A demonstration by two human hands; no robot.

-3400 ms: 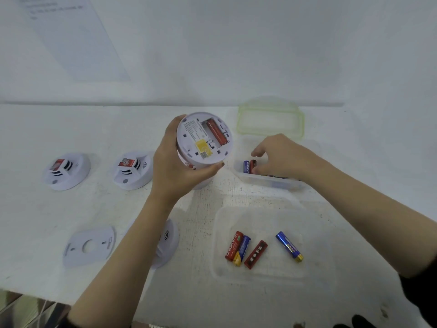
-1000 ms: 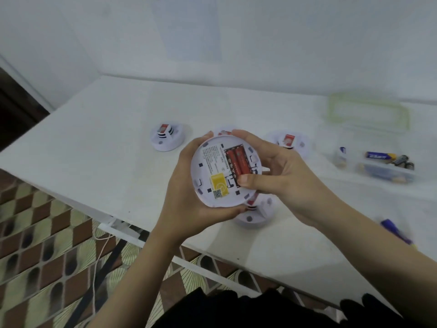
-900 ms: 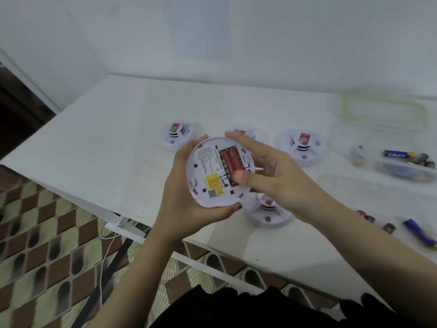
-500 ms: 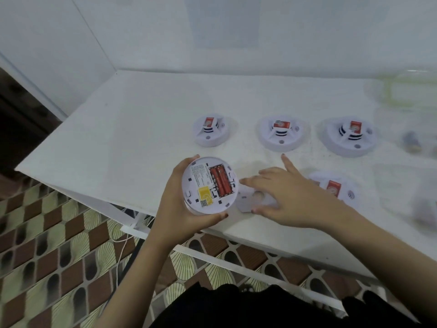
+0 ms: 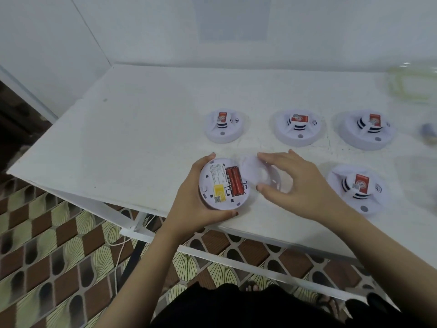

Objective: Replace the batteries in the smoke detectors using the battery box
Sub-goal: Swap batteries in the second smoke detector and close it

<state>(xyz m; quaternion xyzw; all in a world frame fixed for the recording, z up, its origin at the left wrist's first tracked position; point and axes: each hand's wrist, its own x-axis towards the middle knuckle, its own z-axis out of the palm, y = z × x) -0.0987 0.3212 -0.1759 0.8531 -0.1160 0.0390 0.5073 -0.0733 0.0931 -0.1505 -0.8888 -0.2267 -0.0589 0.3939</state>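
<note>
My white tabletop (image 5: 153, 129) runs from 9 to 3 o'clock and butts against a plain white wall (image 5: 343, 31) at 12, which has a pale rectangular sheet (image 5: 234, 17) on it. At 7 o'clock is a floor (image 5: 47, 256) of brown and cream patterned tiles, crossed by the table's white brace (image 5: 108, 213) and a thin white cord (image 5: 118, 254). A dark gap (image 5: 14, 119) sits at 9.
</note>
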